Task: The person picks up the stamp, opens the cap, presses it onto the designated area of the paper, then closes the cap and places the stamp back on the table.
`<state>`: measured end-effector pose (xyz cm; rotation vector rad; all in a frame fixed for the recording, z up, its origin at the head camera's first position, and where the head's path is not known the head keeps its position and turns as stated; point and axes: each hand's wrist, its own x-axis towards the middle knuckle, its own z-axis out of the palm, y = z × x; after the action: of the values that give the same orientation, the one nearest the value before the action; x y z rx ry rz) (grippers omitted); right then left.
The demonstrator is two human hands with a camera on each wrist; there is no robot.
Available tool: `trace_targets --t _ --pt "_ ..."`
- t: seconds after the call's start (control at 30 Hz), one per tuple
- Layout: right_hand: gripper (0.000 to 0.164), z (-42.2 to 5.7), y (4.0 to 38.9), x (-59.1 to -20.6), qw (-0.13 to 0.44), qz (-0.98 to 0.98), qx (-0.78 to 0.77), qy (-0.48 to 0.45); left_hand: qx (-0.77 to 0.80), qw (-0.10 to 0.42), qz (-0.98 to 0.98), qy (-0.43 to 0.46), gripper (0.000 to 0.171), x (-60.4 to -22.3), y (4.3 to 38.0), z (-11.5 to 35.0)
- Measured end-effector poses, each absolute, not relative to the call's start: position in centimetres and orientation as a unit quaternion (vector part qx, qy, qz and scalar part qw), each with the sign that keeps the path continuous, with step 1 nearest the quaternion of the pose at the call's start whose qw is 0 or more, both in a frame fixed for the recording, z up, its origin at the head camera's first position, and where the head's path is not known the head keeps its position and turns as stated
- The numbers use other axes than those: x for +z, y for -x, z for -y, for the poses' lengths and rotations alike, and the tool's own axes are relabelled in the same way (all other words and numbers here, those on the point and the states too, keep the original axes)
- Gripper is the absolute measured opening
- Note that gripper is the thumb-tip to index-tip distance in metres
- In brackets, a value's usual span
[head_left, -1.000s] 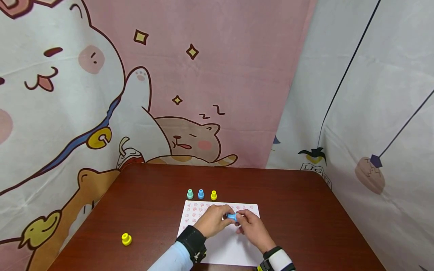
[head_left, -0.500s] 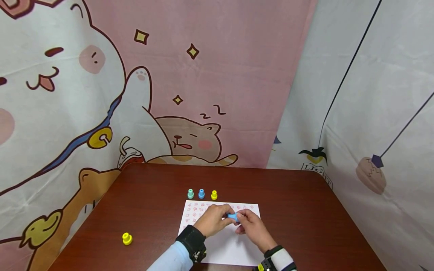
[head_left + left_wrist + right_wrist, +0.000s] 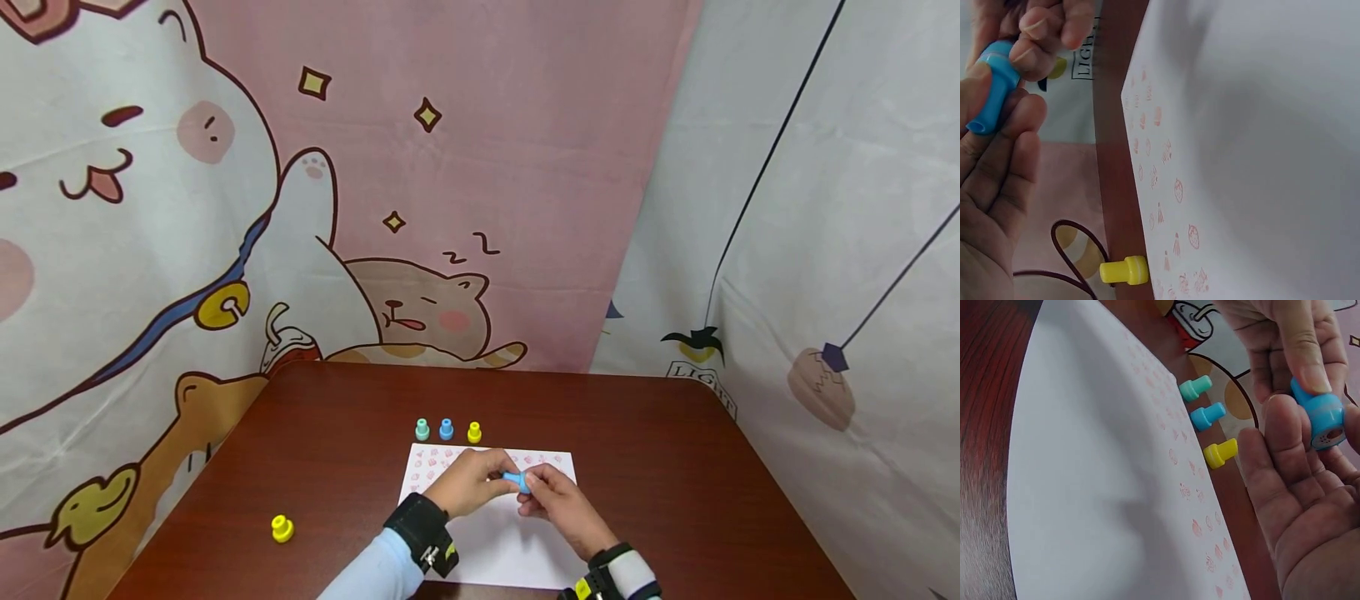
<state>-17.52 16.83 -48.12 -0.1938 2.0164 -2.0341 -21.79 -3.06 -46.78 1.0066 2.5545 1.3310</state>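
Observation:
A small blue toy stamp [image 3: 1326,414] is held between both hands over the white paper [image 3: 513,550]. My left hand [image 3: 471,483] pinches its narrow handle between thumb and fingers. The fingers of my right hand [image 3: 564,510] grip the wider base from the other side. In the right wrist view the stamp's round end face shows, pale with a dark reddish patch. The left wrist view shows the hollow tip of the handle. Rows of small red prints cover the paper's far part.
Behind the paper's far edge stand a mint green stamp [image 3: 422,430], another blue stamp [image 3: 446,430] and a yellow stamp [image 3: 474,432]. A second yellow stamp [image 3: 282,529] stands at the left on the brown table [image 3: 345,467]. A cartoon-printed cloth [image 3: 525,167] hangs behind the table.
My left wrist has turned and shifted slightly left, and more of the stamp's handle shows between the hands. The right hand stays nearly still.

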Motion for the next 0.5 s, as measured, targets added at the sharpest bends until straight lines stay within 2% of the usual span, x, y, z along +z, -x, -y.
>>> trace_targets --t 0.17,0.5 --pt "0.03 -16.9 17.4 -48.0 0.135 -0.694 -0.705 0.055 0.469 0.048 -0.827 -0.308 0.006 -46.8 21.9 3.3" --pt "0.026 -16.1 17.3 -48.3 0.05 -0.761 -0.645 0.041 0.409 0.003 -0.857 -0.314 0.012 -46.4 22.4 4.1"
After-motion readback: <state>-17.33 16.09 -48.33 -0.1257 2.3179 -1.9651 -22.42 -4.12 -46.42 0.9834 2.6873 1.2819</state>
